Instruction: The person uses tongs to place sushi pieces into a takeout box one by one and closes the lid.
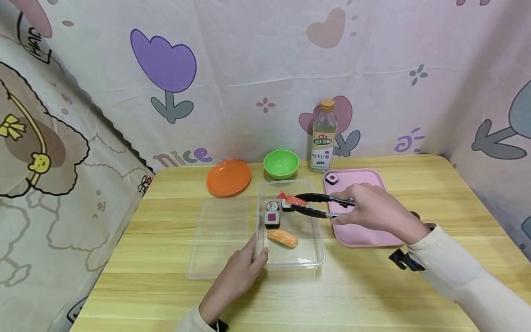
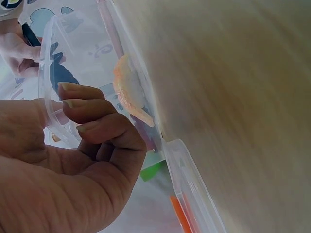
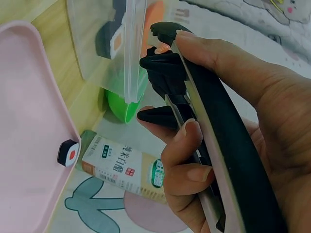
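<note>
With our right hand [image 1: 369,207] we gripped the black tongs [image 1: 319,206], fingers [image 3: 194,145] curled round the handles and squeezing them onto a shrimp sushi piece [image 1: 292,199], which hung just above the far end of the clear container [image 1: 317,249]. Our left hand [image 1: 240,272] steadied that container at its near-left corner, fingers [image 2: 85,104] hooked over the rim. Inside already lay two rolls [image 1: 272,214] and an orange nigiri [image 1: 283,238]; another roll [image 1: 332,178] sat on the pink tray [image 1: 365,235]. The lid [image 1: 217,237] lay beside the container on the tabletop [image 1: 166,286]. To do this well, we judged, the squeeze needed to be kept even, the piece lowered into a bare spot clear of the rolls, and the tongs eased apart only once it touched the floor.
</note>
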`<action>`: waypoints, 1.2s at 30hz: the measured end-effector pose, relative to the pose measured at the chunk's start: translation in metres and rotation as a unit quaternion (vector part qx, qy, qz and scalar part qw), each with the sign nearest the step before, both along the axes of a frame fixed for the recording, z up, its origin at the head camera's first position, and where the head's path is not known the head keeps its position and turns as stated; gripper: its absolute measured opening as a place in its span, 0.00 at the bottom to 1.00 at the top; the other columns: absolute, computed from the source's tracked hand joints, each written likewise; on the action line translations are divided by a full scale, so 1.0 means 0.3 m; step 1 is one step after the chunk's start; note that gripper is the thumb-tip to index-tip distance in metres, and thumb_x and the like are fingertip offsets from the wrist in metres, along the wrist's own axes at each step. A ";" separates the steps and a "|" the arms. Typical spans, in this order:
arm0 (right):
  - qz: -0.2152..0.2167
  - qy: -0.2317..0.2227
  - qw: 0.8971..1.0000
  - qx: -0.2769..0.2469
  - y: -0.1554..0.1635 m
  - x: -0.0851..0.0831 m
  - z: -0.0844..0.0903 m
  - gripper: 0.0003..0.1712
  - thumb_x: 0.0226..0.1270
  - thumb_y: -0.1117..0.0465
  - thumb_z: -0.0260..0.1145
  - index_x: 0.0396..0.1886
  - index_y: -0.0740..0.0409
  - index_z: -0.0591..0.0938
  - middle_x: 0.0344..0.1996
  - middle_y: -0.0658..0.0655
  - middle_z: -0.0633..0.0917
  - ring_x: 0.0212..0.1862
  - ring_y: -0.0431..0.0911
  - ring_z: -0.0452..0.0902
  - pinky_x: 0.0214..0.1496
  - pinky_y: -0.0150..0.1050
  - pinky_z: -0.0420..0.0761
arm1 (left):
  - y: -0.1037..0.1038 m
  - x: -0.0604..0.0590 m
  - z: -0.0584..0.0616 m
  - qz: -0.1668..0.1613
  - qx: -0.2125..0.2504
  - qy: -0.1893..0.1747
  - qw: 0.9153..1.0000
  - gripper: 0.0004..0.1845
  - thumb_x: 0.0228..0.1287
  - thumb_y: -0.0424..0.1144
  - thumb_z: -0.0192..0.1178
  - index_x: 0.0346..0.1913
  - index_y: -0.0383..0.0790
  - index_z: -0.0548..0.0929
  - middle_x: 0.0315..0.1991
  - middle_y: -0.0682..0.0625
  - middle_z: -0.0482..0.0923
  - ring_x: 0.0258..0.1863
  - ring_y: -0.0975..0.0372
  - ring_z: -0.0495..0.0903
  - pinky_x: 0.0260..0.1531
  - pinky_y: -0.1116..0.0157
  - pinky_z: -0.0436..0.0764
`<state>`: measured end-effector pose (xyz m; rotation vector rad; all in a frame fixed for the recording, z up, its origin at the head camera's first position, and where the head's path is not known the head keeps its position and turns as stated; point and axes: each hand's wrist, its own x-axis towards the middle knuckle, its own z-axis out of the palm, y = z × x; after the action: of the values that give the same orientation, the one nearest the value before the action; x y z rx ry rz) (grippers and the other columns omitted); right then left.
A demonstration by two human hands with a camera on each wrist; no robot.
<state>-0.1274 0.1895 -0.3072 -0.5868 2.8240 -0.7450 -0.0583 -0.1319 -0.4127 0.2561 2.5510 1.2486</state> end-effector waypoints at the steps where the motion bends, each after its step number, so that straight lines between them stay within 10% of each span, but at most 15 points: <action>1: 0.001 0.002 1.000 0.008 -0.006 -0.002 0.004 0.32 0.51 0.53 0.81 0.56 0.61 0.87 0.29 0.53 0.87 0.17 0.39 0.54 0.19 0.36 0.59 | 0.000 0.000 0.000 0.001 0.000 -0.001 1.000 0.29 0.80 0.50 0.48 0.77 0.45 0.62 0.13 0.59 0.68 0.11 0.67 0.60 0.11 0.68 0.59; 22: 0.058 0.004 0.988 0.140 -0.101 -0.049 0.071 0.23 0.48 0.54 0.83 0.45 0.54 0.91 0.39 0.52 0.88 0.25 0.45 0.74 0.24 0.42 0.73 | 0.001 -0.004 -0.001 -0.004 -0.003 0.001 1.000 0.28 0.81 0.49 0.48 0.77 0.45 0.62 0.13 0.59 0.69 0.12 0.67 0.60 0.11 0.68 0.59; 36: 0.072 0.008 0.976 0.207 -0.158 -0.084 0.099 0.13 0.44 0.57 0.84 0.26 0.50 0.85 0.23 0.49 0.79 0.28 0.47 0.72 0.25 0.43 0.75 | 0.004 -0.002 0.002 -0.006 0.003 -0.007 1.000 0.28 0.81 0.49 0.47 0.78 0.46 0.61 0.13 0.58 0.68 0.11 0.67 0.58 0.11 0.69 0.57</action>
<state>-0.1527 0.1422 -0.2776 -0.7098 2.7891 -0.1177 -0.0589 -0.1308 -0.4122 0.2637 2.5314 1.2487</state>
